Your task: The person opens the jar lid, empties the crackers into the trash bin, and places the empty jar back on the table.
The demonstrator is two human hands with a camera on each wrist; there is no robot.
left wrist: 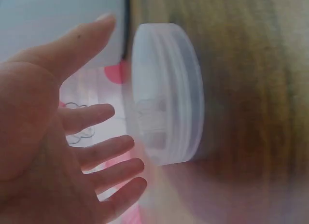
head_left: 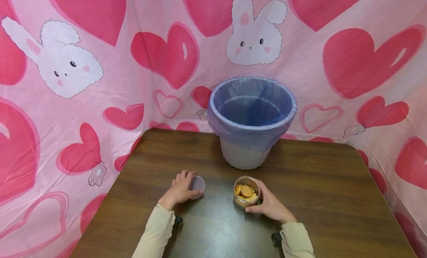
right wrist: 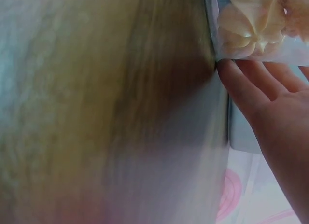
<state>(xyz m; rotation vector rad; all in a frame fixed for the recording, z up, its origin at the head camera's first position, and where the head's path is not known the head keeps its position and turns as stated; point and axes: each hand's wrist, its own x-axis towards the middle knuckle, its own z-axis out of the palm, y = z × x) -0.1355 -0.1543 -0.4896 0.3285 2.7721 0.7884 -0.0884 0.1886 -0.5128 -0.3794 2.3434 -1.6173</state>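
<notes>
A clear round jar (head_left: pixel 239 203) stands on the table in front of the bin, with several cookies (head_left: pixel 247 191) inside. My right hand (head_left: pixel 271 205) holds it from the right side, thumb at the front and fingers behind. In the right wrist view, the fingertips meet the jar's wall, and a swirled cookie (right wrist: pixel 253 23) shows through it. To the left, a translucent round lid (head_left: pixel 199 184) lies flat on the table. Around its left side my left hand (head_left: pixel 179 191) is spread. The left wrist view shows its thumb and fingers stretched toward the lid (left wrist: pixel 186 93), with a gap between.
A white bin (head_left: pixel 245 154) lined with a blue plastic bag (head_left: pixel 251 134) stands at the back of the brown wooden table (head_left: pixel 327 198). Pink cloth (head_left: pixel 213 54) with hearts and rabbits hangs behind and along both sides.
</notes>
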